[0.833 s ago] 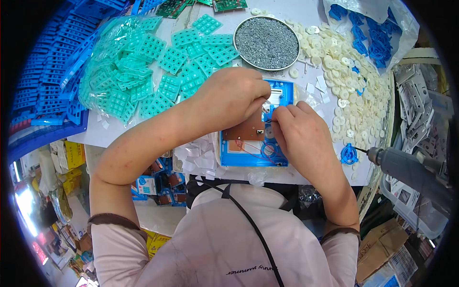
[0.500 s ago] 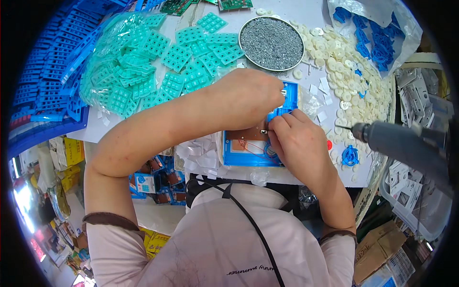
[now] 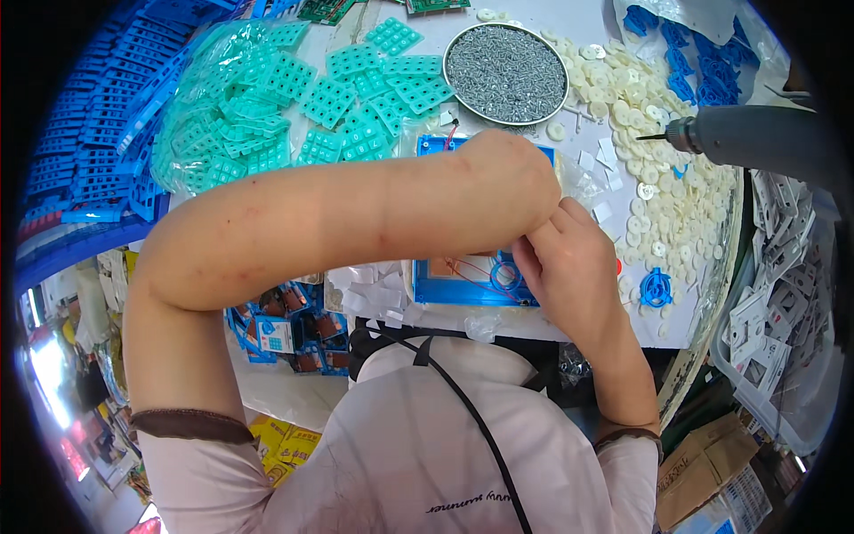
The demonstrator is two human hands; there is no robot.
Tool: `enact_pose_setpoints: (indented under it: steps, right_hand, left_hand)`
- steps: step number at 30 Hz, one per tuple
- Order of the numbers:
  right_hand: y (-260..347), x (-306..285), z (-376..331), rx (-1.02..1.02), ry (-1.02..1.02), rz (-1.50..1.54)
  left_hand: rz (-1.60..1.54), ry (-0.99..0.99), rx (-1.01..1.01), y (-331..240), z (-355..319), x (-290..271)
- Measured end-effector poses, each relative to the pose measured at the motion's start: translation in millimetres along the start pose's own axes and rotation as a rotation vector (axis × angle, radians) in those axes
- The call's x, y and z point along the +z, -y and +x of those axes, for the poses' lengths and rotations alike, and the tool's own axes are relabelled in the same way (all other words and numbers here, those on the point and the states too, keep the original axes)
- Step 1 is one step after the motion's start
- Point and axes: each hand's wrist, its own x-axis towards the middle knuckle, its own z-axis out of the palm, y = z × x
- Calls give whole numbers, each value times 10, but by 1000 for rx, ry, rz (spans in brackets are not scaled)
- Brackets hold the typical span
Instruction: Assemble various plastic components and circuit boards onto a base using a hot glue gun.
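A blue plastic case [image 3: 476, 292] lies open on the table in front of me, with thin red wires and a blue ring inside. My left forearm crosses over it and hides most of its middle. My left hand [image 3: 514, 173] is bent down over the case's right part, its fingers hidden beneath it. Close against it, at the right edge of the case, is my right hand [image 3: 574, 254]. Its fingers are curled together, their tips hidden by the left hand, so what they pinch cannot be made out.
A round tray of small screws [image 3: 505, 76] stands beyond the case. Teal rubber keypads [image 3: 329, 102] pile up left of it, near stacked blue casings [image 3: 107, 133]. White plastic discs [image 3: 663, 178] spread at right, below a hanging electric screwdriver [image 3: 738, 136]. Paper slips [image 3: 369, 289] lie near the case.
My left hand has moved right and toward me, its forearm now covering more of the case. The right hand has shifted slightly right. The screwdriver hangs farther up in the view.
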Motion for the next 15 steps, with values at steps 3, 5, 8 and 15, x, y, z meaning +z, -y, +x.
enact_pose_setpoints:
  steps: [3, 5, 8, 15]
  right_hand:
    - [14, -28, 51, -15, -14, -31]
    - [-9, 6, 78, -17, -66, -16]
    - [-144, 113, 178, -94, -173, 25]
    - [-309, 261, 177, 49, -196, 129]
  left_hand:
    - [13, 31, -107, 39, 21, -135]
    - [12, 75, -214, 71, 120, -199]
    - [-40, 137, -313, 166, 189, -225]
    - [-123, 168, -298, 348, 184, -80]
